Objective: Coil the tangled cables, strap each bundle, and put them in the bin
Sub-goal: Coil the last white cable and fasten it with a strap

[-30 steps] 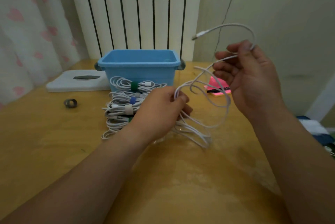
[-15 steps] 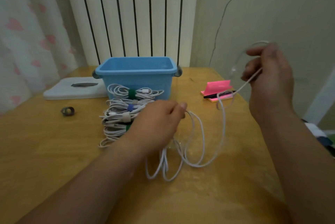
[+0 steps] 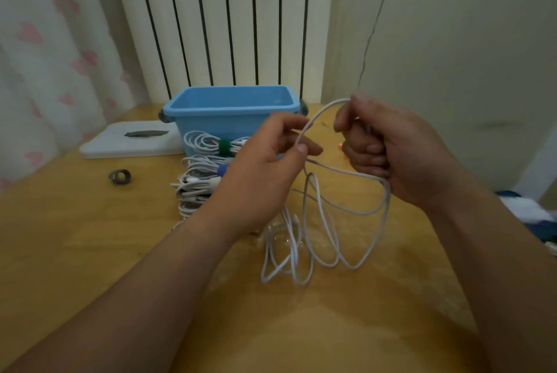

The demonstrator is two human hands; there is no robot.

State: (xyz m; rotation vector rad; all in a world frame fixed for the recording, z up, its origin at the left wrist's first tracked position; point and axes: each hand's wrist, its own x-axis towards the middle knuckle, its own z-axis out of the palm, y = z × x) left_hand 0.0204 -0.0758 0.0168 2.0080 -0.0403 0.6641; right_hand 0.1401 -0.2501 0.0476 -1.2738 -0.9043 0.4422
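Observation:
A loose white cable [image 3: 319, 234] hangs in several loops between my hands down onto the wooden table [image 3: 90, 252]. My left hand [image 3: 265, 167] pinches the cable between thumb and fingers. My right hand [image 3: 388, 149] is curled round another stretch of it, which arcs over to my left hand. Behind my left hand lies a stack of coiled white cable bundles [image 3: 202, 173] with green, blue and white straps. The blue bin [image 3: 232, 107] stands behind them, and its inside looks bare.
A white flat box [image 3: 132, 143] lies left of the bin. A small dark strap roll [image 3: 120, 176] sits on the table further left. A radiator and a curtain stand behind. The table's right edge runs close to my right forearm.
My right hand has come down and left toward my left hand, closing a loop of cable. My left hand has risen. The pink item is now hidden behind my right hand.

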